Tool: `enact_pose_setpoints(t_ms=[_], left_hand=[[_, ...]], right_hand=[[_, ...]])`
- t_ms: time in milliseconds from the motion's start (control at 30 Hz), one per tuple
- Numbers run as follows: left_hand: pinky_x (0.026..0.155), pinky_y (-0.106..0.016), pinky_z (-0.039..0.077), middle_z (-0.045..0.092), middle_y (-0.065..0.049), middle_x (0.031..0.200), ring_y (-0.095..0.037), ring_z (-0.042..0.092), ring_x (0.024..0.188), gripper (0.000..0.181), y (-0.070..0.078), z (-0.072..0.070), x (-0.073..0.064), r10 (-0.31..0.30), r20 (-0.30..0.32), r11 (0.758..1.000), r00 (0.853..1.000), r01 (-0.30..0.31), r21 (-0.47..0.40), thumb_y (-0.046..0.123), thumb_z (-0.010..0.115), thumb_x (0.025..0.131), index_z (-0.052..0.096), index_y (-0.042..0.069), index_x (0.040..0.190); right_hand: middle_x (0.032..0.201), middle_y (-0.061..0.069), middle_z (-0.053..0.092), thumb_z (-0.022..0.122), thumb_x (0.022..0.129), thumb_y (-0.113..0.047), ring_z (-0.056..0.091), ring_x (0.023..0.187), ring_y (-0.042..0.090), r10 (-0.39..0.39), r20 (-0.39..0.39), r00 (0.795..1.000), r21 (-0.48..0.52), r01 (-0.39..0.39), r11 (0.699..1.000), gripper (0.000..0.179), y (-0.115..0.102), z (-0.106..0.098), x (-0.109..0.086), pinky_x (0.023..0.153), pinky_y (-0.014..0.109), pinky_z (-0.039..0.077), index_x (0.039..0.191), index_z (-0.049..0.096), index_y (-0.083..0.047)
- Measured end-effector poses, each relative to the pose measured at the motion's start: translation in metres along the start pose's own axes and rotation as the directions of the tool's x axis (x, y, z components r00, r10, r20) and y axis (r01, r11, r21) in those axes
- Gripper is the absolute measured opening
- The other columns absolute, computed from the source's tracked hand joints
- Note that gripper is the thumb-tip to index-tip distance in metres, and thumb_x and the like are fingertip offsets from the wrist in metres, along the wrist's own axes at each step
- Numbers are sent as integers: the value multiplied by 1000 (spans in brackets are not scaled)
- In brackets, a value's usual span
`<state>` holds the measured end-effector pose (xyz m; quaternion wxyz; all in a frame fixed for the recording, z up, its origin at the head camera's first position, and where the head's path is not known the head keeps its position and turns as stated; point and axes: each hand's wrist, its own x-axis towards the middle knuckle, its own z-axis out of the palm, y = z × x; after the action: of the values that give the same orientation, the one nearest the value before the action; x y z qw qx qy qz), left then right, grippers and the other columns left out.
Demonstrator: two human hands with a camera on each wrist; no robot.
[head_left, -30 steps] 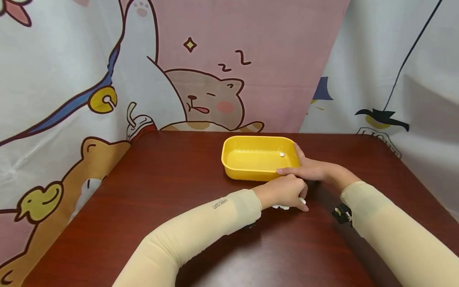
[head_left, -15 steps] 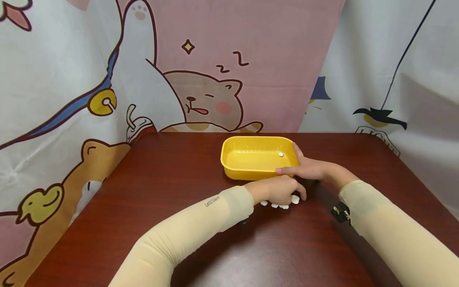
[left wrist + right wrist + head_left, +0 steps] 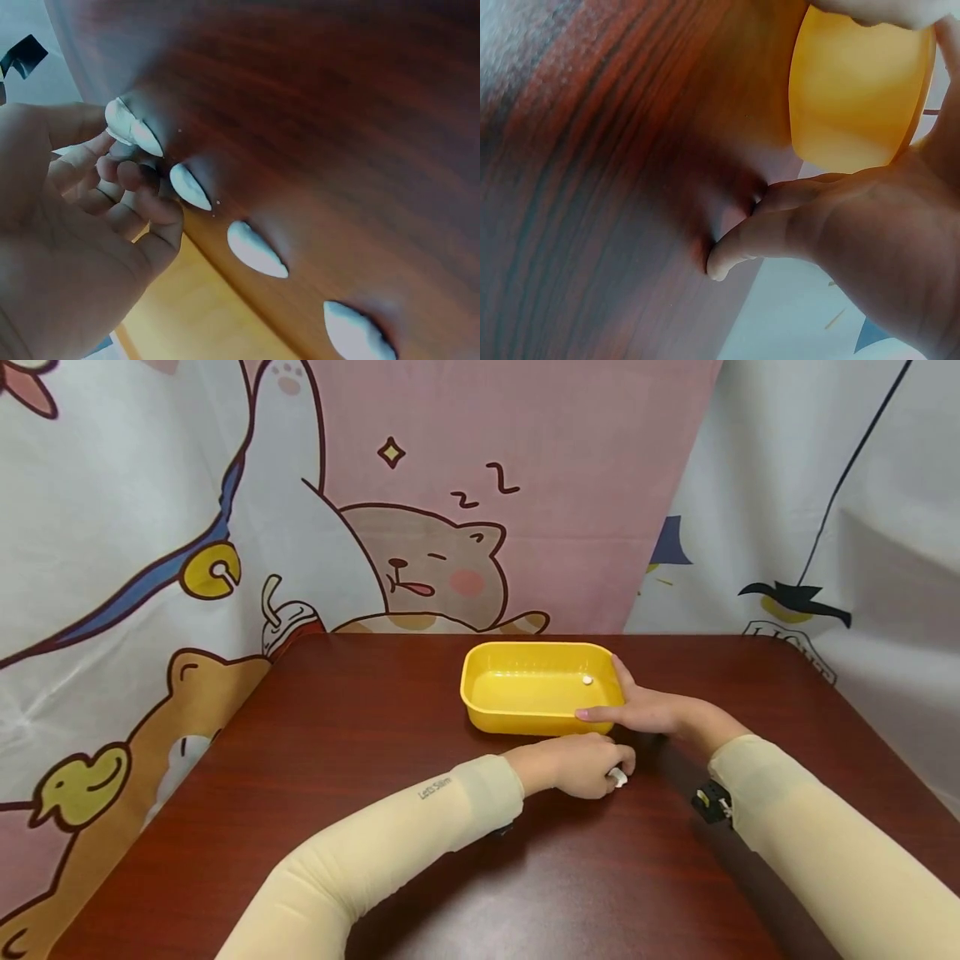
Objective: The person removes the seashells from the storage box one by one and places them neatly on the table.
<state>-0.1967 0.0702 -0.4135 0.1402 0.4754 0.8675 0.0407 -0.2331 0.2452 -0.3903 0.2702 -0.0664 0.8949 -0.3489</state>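
Observation:
In the head view my left hand [image 3: 585,766] is at the near side of a yellow plastic box [image 3: 540,724], pinching a small white piece [image 3: 618,777] between thumb and index finger. In the left wrist view the pinched piece [image 3: 118,120] overlaps another white crescent-shaped piece [image 3: 147,138]. More such pieces [image 3: 255,249] lie in a row on the table, hidden under the hand in the head view. My right hand [image 3: 645,710] holds the box's right end, thumb over the near rim. Other fingers of it [image 3: 739,244] reach down to the tabletop.
Inside the box, near its right end, lies one small white bit [image 3: 587,680]. The dark red-brown table [image 3: 360,710] extends around the box and hands. A cartoon-printed cloth [image 3: 585,485] hangs behind the table's far edge.
My left hand shifts slightly left. Half a second ago its index finger reached over the white pieces in view; now it pinches one. The right hand stays on the box.

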Motion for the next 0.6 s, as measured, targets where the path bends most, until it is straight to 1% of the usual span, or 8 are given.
enact_pose_setpoints(t_ms=[67, 100, 233, 300, 367, 467, 533, 600], left_hand=[[92, -18, 52, 67, 8, 114, -4, 61, 102, 24, 2, 1, -1, -16, -14, 1000, 1000, 16, 21, 28, 60, 109, 63, 19, 131], [92, -19, 53, 68, 8, 112, -4, 62, 102, 24, 3, 1, -1, -28, -27, 999, 999, 29, 38, 31, 60, 109, 63, 19, 129], [82, -19, 53, 66, 9, 96, -3, 63, 91, 19, 6, 3, -2, -51, -76, 994, 996, 58, 94, 38, 61, 109, 64, 19, 113], [77, -19, 52, 65, 10, 91, -4, 62, 87, 16, 7, 3, -3, -51, -71, 994, 996, 57, 90, 36, 62, 108, 64, 21, 110], [76, -19, 51, 66, 10, 92, -4, 63, 85, 13, 7, 2, -4, -39, -55, 997, 998, 43, 71, 34, 61, 109, 66, 22, 112], [80, -19, 53, 69, 10, 99, -5, 65, 87, 14, 7, 0, -6, -26, -31, 999, 999, 27, 43, 30, 60, 109, 67, 24, 119], [85, -20, 55, 71, 10, 105, -5, 66, 91, 18, 6, 0, -7, -22, -32, 999, 999, 23, 35, 30, 60, 109, 68, 24, 125], [86, -20, 55, 72, 10, 106, -5, 66, 91, 21, 5, 1, -8, -25, -38, 999, 999, 26, 25, 31, 60, 109, 69, 23, 126]], right_hand=[[175, 29, -18, 66, 92, -75, -3, 162, 53, 4, 1, 1000, 3, -4, 1000, 138, 0, 0, -1, 126, 77, 0, 158, -44, -23], [175, 29, -18, 65, 92, -75, -3, 162, 53, 4, 2, 1000, 2, -4, 1000, 138, -1, 0, -1, 126, 77, 1, 158, -44, -22], [175, 29, -18, 65, 92, -75, -3, 162, 53, 4, 5, 1000, 2, -4, 1000, 138, 0, 1, 0, 126, 77, 1, 157, -44, -22], [174, 29, -19, 65, 92, -75, -4, 162, 54, 7, 7, 1000, -2, -7, 1000, 138, 0, 1, 1, 126, 77, 0, 157, -45, -22], [174, 29, -20, 65, 91, -76, -5, 162, 54, 10, 2, 1000, -10, -10, 1000, 139, 0, 1, 1, 126, 77, 0, 157, -44, -22], [175, 30, -19, 65, 90, -78, -4, 162, 55, 11, -7, 1000, -27, -11, 1000, 140, 0, 1, 1, 126, 77, 1, 158, -43, -22], [175, 29, -18, 65, 90, -78, -3, 162, 54, 9, -11, 1000, -27, -9, 1000, 140, 0, 1, 1, 126, 77, 2, 158, -43, -22], [175, 29, -18, 65, 90, -77, -2, 162, 54, 8, -10, 1000, -22, -8, 1000, 140, 0, 1, 1, 126, 77, 2, 158, -43, -21]])
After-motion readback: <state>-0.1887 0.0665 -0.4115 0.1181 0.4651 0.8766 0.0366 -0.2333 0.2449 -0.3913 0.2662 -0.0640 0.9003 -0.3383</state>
